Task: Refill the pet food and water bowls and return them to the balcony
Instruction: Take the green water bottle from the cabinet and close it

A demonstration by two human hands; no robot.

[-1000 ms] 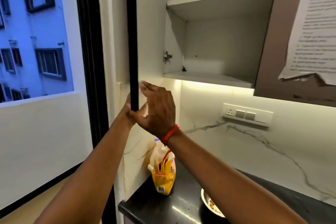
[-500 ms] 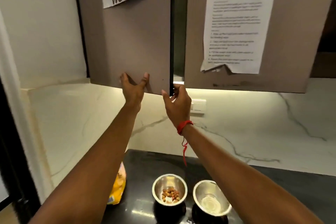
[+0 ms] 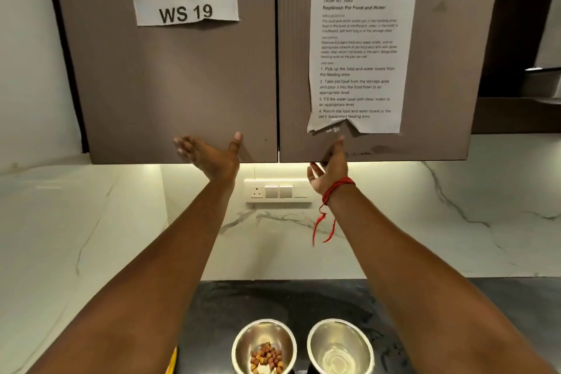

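Head view: both hands are raised at the lower edge of the wall cabinet, while the task's things sit far below them at the bottom of the frame. The left hand (image 3: 209, 155) is spread open, palm up, in front of the bottom of the left cabinet door (image 3: 164, 70); whether it touches the door I cannot tell. The right hand (image 3: 329, 167) is also open and empty, fingers loose, at the lower edge of the right cabinet door (image 3: 440, 55), just under the torn task sheet (image 3: 359, 55). Both doors stand shut, only a thin seam between them. On the black countertop (image 3: 303, 300), almost straight below the hands and close to the body, stand two steel bowls side by side, apart from each other: the food bowl (image 3: 264, 346) with a small heap of kibble under the left forearm, the water bowl (image 3: 340, 346) with a little clear water under the right. Being round, they have no long axis to favour. Each hand looks nearer its own bowl, so a straight drop and pull back would likely serve. A yellow food bag (image 3: 172, 361) shows only as a sliver left of the food bowl.
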